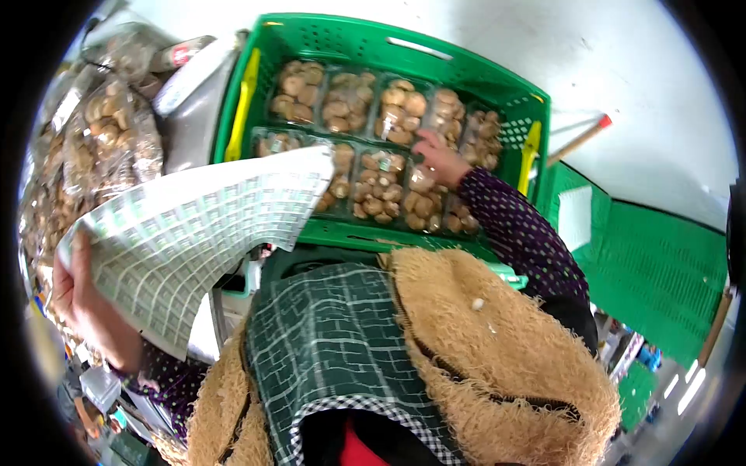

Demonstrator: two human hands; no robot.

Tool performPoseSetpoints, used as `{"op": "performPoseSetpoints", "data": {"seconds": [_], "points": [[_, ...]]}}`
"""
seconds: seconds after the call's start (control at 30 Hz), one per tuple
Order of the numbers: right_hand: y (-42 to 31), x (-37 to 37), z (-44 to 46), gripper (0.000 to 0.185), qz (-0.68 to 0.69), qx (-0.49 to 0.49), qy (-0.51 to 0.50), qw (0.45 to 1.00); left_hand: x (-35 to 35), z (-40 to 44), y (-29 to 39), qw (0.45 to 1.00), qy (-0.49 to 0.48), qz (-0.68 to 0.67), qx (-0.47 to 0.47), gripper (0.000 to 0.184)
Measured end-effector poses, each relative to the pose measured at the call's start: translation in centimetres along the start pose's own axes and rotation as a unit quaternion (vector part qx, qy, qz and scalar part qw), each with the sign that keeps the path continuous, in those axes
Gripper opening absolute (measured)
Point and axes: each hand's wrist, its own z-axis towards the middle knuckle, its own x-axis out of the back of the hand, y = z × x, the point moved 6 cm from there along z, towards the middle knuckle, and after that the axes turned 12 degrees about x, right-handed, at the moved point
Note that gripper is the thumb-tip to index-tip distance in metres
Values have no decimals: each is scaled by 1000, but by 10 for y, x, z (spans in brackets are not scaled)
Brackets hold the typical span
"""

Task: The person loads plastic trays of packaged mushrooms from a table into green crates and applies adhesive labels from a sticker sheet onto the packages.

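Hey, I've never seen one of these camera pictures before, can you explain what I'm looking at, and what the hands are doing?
There is no machine here: these are a person's bare hands. The one picture comes from a camera worn on their head, looking down; the lens bends the edges.

Below are the person's own apron and fuzzy tan jacket. Ahead is a green crate holding clear packs of mushrooms in two rows. More mushrooms lie in clear bags at the picture's left.

The left hand holds a big sheet printed with a grid, perhaps labels. The right hand is at the packs; whether it grips one, I can't tell.
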Motion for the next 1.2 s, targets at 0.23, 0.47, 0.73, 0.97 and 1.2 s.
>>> {"op": "performPoseSetpoints", "data": {"seconds": [0.23,0.47,0.73,0.97,1.2], "points": [[-248,153,93,52,198,204,192,939,-82,-10,34,973,-201,32,-107,10],[-313,124,136,29,315,276,199,886,-78,-17,48,949,-226,99,-197,12],[-370,157,147,29,153,390,245,874,-78,-28,53,921,-188,115,-321,19],[-389,148,147,13,-29,412,370,832,-77,-29,47,935,-147,141,-291,26],[-402,156,138,16,-69,391,380,836,-79,-34,63,939,-120,129,-295,23]]}}
